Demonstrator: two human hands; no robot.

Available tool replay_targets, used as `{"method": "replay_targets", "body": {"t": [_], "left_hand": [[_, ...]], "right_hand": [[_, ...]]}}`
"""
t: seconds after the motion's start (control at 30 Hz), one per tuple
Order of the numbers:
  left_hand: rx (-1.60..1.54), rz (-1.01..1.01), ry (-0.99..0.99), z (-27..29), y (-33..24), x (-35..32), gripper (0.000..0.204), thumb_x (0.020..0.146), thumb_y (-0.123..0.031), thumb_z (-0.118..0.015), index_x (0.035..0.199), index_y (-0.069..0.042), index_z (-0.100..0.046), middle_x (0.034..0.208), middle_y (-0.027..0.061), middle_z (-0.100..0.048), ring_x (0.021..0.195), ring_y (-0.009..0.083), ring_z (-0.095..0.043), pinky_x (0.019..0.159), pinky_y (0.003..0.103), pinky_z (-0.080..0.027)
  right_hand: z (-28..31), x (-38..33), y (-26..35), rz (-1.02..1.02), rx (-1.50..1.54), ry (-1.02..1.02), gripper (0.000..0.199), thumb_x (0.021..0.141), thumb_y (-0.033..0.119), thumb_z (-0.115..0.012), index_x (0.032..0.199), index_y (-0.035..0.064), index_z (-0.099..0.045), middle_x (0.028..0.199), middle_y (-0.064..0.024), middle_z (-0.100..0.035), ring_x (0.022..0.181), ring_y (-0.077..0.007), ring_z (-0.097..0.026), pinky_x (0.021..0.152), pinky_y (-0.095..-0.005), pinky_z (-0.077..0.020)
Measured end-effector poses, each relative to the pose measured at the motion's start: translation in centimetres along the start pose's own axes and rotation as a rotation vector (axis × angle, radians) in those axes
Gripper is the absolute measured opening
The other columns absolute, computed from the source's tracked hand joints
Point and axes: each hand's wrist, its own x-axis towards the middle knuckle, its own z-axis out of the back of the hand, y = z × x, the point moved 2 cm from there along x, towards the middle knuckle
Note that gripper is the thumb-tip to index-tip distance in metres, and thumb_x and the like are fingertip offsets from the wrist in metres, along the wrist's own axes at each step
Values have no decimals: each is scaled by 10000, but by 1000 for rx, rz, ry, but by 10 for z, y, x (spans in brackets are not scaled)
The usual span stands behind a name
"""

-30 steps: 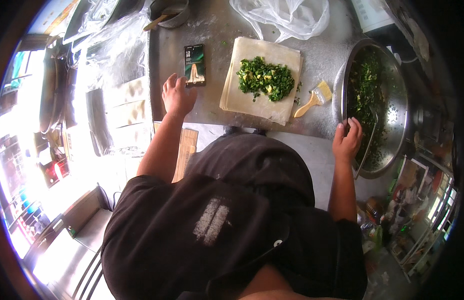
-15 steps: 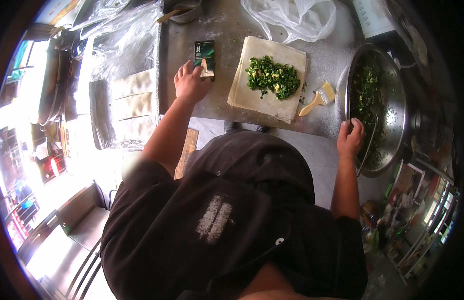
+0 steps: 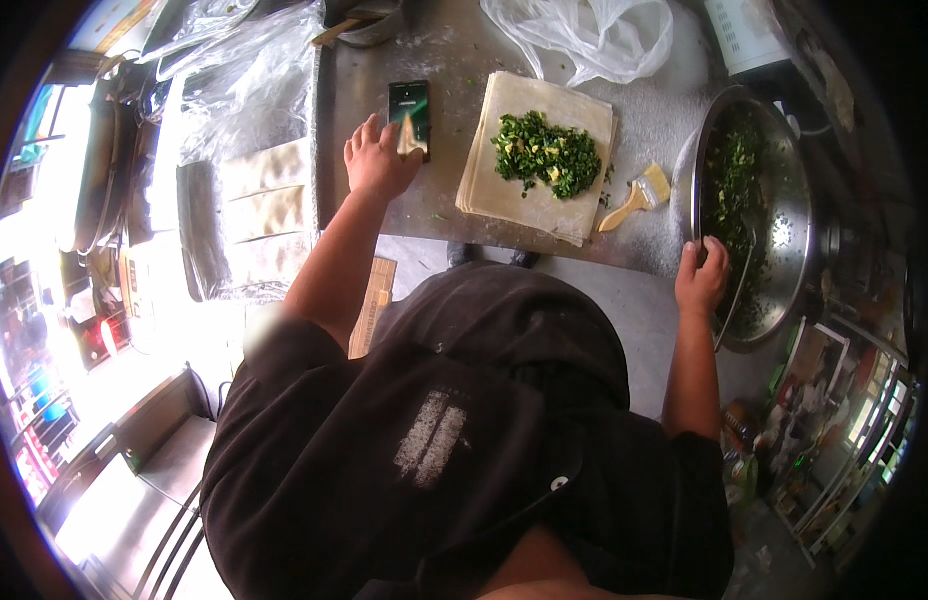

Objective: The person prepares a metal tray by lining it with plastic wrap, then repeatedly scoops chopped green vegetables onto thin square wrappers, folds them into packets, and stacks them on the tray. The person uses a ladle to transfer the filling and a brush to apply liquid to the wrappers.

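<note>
At the table's front left, my left hand (image 3: 381, 165) lies with fingers apart, its thumb over the lower end of a dark smartphone (image 3: 408, 105) with a lit screen. My right hand (image 3: 702, 275) is closed on the near-left rim of a large steel bowl (image 3: 792, 215), which holds chopped greens (image 3: 736, 165) and a long metal handle (image 3: 748, 265). Between my hands sits a stack of square dough sheets (image 3: 504, 195). A heap of chopped greens with yellow bits (image 3: 547, 155) rests on its top sheet. Right of the stack lies a wooden-handled brush (image 3: 639, 195).
Flour dusts the steel table (image 3: 444, 195). A crumpled clear plastic bag (image 3: 594, 40) lies at the back, and a pan (image 3: 376, 30) stands back left. On the left, a plastic-covered tray holds several pale dough pieces (image 3: 267, 213). A white appliance (image 3: 746, 38) stands back right.
My left hand has drawn back slightly to the left, its fingertips now off the phone's upper part. The phone's screen display has changed. My right hand stays on the bowl's rim.
</note>
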Motion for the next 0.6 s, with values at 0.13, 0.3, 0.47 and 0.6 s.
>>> {"method": "replay_targets", "body": {"t": [0.13,0.3,0.47,0.6], "left_hand": [[-8,-6,46,-1,-1,-2,692,842,-487,-713,1438,-163,-576,1599,148,-403,1497,337,-338,1231,504,-232],[-27,-44,37,3,-7,5,677,841,-476,-708,1435,-179,-580,1603,138,-396,1512,316,-312,1236,502,-215],[13,-61,89,4,-12,10,680,841,-490,-709,1436,-186,-580,1603,134,-393,1516,314,-301,1240,500,-207],[44,-105,81,4,-18,11,665,842,-494,-719,1425,-202,-588,1607,137,-389,1511,327,-307,1234,509,-222]], "right_hand": [[0,1,1,-6,-24,20,382,938,309,-702,1180,23,-630,1246,-188,-644,1162,-395,-607,1010,-473,-486],[1,3,3,-16,-24,21,384,934,314,-699,1177,24,-631,1244,-183,-645,1163,-391,-609,1002,-474,-492],[2,3,4,-39,-23,37,382,933,315,-697,1178,30,-629,1243,-186,-645,1156,-393,-613,990,-473,-499],[2,4,3,-10,-25,28,391,932,323,-701,1181,30,-627,1251,-185,-642,1147,-395,-617,987,-474,-501]]}}
